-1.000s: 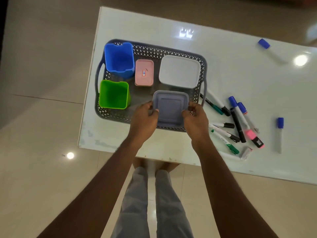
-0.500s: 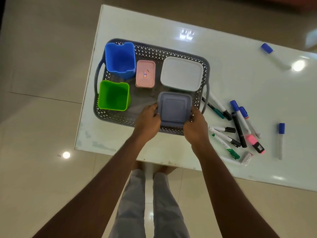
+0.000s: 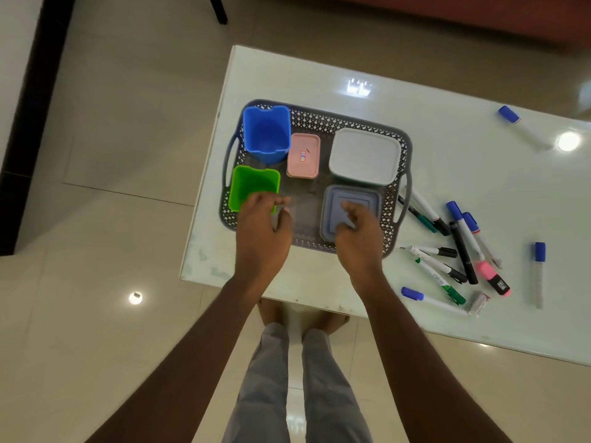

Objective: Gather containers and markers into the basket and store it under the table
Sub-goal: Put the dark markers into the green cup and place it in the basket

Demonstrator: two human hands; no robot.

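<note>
Both hands have let go of the grey container [image 3: 350,212], now set in the basket [image 3: 319,123]; left hand [image 3: 262,231] and right hand [image 3: 358,238] hover empty, so containers look done (five inside) and the markers [image 3: 460,247] beside it come next.

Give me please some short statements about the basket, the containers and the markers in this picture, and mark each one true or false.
1. The grey lidded container lies inside the basket. True.
2. The markers are in the basket. False: they lie on the table, to its right.
3. The blue cup and green cup stand at the basket's left end. True.
4. The right hand grips a marker. False: both hands are open and empty.
</note>
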